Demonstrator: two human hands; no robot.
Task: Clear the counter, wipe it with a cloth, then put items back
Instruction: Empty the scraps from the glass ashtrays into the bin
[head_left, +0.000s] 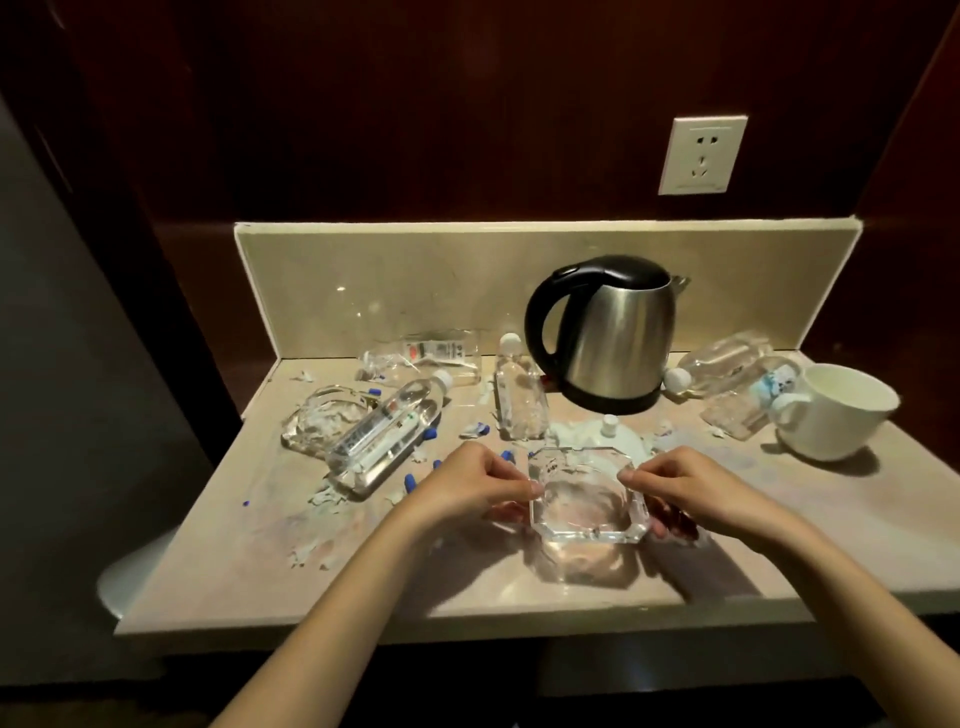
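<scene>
- two hands hold one glass ashtray (589, 501) near the bench (467, 582) front edge, apparently just above it.
- left hand (470, 486) has its grip pinched on the ashtray's left rim; right hand (685, 488) pinches the right rim.
- the ashtray sits squarely between both hands, equally near each; its shape is near square, no long axis.
- kettle (608, 332), bottles and paper scraps lie behind it, so clearing looks barely begun.
</scene>
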